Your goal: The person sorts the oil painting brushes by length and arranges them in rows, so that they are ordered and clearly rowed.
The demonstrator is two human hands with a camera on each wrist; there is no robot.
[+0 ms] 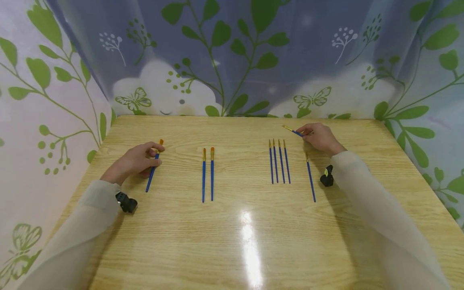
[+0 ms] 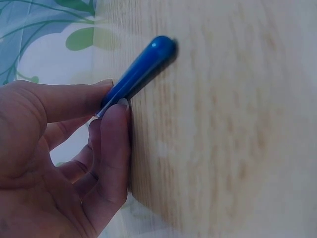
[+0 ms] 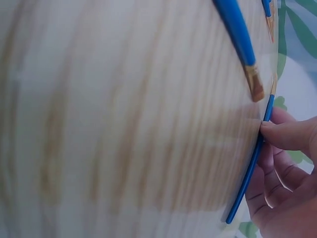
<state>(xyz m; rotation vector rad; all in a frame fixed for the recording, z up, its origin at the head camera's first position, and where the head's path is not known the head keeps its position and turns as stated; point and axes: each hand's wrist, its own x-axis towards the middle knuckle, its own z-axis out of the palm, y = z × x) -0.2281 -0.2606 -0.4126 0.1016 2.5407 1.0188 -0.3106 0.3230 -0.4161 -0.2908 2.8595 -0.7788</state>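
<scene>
At the left of the table my left hand (image 1: 135, 161) pinches a flat paintbrush (image 1: 150, 177) with a blue handle, its orange-brown bristles pointing away. In the left wrist view, thumb and fingertips grip this brush's blue handle (image 2: 143, 69), whose rounded end faces the camera. Over the back right of the table, my right hand (image 1: 320, 137) holds a thin blue paintbrush (image 1: 298, 133) tilted, its tip toward the back left. The right wrist view has thumb and fingers pinching that slim handle (image 3: 245, 178). Just below this hand lies a single thin paintbrush (image 1: 311, 181).
Two wider paintbrushes (image 1: 208, 177) lie side by side left of the table's middle. Several thin paintbrushes (image 1: 279, 165) form a row right of it, bristles toward the back. Patterned fabric (image 1: 232, 60) walls the wooden table (image 1: 174, 241) at the back and sides.
</scene>
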